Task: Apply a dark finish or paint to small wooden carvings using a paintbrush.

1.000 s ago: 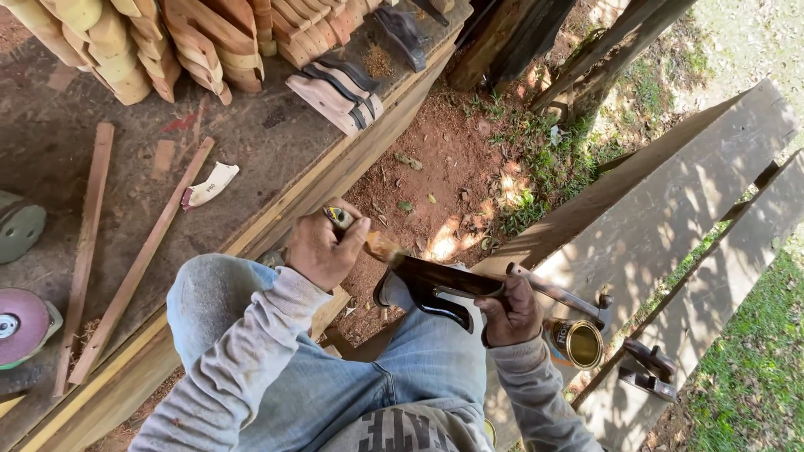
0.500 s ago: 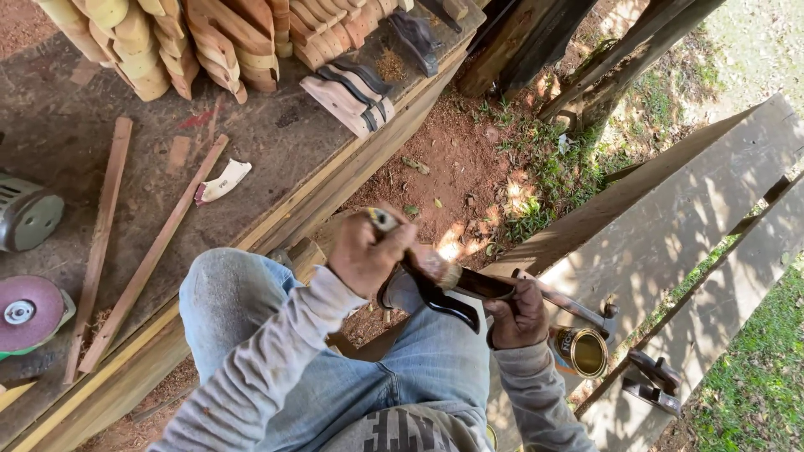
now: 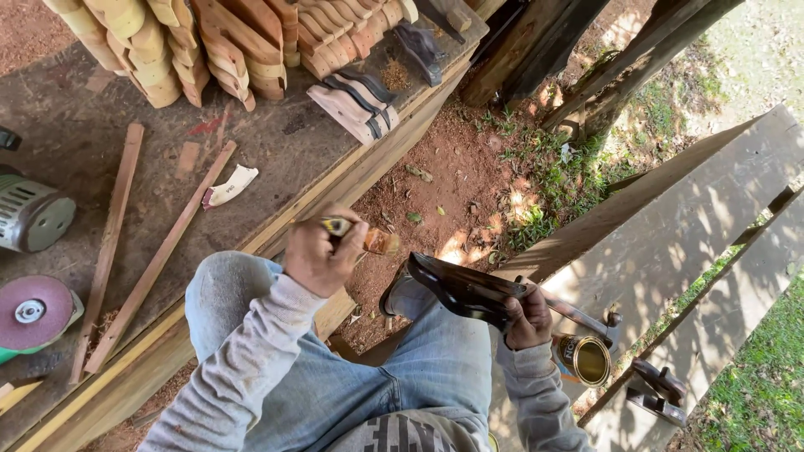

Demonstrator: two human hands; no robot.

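Head view: looking straight down on a seated person in blue jeans and a grey long-sleeved top, between a workbench on the left and a plank bench on the right.
Left hand [image 3: 320, 255]: fingers curled shut around the handle of a small paintbrush [image 3: 362, 237], held above the near edge of the workbench.
Paintbrush axis: roughly left to right, bristle end pointing right toward the dark piece, with a small gap between them.
Right hand [image 3: 526, 316]: closed around the right end of a dark curved wooden piece [image 3: 463, 290], held over the knee.
Wooden piece axis: long line runs from upper left to lower right; its free, broader end points left and slightly far, toward the brush.
Open can [image 3: 586, 358]: stands on the plank bench [image 3: 695, 226], just right of the right hand.
Workbench edge [image 3: 276, 230]: runs diagonally from near left to far right, close against the left knee.
Open room: bare red earth [image 3: 456, 167] lies between the two benches, beyond the hands.
Workbench load: rows of pale shaped wood blanks [image 3: 209, 42] at the far side, two thin slats [image 3: 155, 259], and a grinder with a pink disc [image 3: 33, 311] at the left edge.
Bench items: a dark clamp-like tool [image 3: 662, 389] near the right corner.
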